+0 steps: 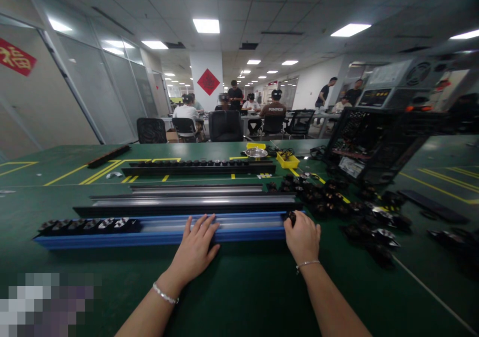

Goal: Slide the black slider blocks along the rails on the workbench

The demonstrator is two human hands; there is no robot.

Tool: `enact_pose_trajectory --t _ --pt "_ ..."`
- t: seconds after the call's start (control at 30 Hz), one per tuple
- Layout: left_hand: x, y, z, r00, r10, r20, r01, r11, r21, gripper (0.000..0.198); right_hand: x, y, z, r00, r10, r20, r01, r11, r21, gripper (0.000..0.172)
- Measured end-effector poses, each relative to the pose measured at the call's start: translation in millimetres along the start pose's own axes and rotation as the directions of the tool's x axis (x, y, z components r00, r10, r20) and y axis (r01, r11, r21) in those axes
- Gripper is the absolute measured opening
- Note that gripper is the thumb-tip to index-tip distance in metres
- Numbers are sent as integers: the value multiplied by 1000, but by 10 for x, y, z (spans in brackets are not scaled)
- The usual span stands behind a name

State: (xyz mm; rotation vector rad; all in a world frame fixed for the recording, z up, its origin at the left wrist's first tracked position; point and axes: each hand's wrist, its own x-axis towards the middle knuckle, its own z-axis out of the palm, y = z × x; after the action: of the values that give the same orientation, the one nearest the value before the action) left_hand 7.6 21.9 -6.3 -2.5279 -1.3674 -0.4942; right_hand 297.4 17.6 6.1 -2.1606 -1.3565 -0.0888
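Observation:
A long blue metal channel [239, 234] lies across the green table in front of me. At its left end several black socket modules [90, 226] sit in a row, some with shiny metal showing. My left hand [200, 242] rests with fingers spread on the middle of the channel. At the channel's right end my right hand [304, 237] is closed around a small black socket module [290, 218], mostly hidden by the fingers. Whether that module is seated in the channel, I cannot tell.
Behind lie black channels [187, 209] and a filled strip [198, 169]. Loose black modules [325, 197] are heaped at right, near a yellow tray [287, 160], a metal bowl [256, 152] and an open computer case [368, 147]. People [274, 108] sit at tables beyond.

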Motion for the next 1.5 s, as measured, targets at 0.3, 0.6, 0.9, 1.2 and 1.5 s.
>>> enact_pose_trajectory --t 0.3,0.6,0.9,1.2,1.5 --pt "4 6 -14 1000 -6 3 6 1000 0 45 71 139 64 995 -72 -62 71 997 -30 41" --pt "3 10 -13 1000 2 -17 -2 1000 0 44 111 211 66 991 -84 -102 84 996 2 42" --pt "3 12 -22 1000 -9 3 9 1000 3 44 135 248 25 998 10 -60 -6 998 69 42" --pt "5 18 -44 1000 -7 6 7 1000 -4 44 165 292 25 996 62 -57 -56 992 112 44" --pt "-5 5 -7 1000 -7 7 7 1000 11 44 213 360 23 993 89 -81 -77 986 151 41"
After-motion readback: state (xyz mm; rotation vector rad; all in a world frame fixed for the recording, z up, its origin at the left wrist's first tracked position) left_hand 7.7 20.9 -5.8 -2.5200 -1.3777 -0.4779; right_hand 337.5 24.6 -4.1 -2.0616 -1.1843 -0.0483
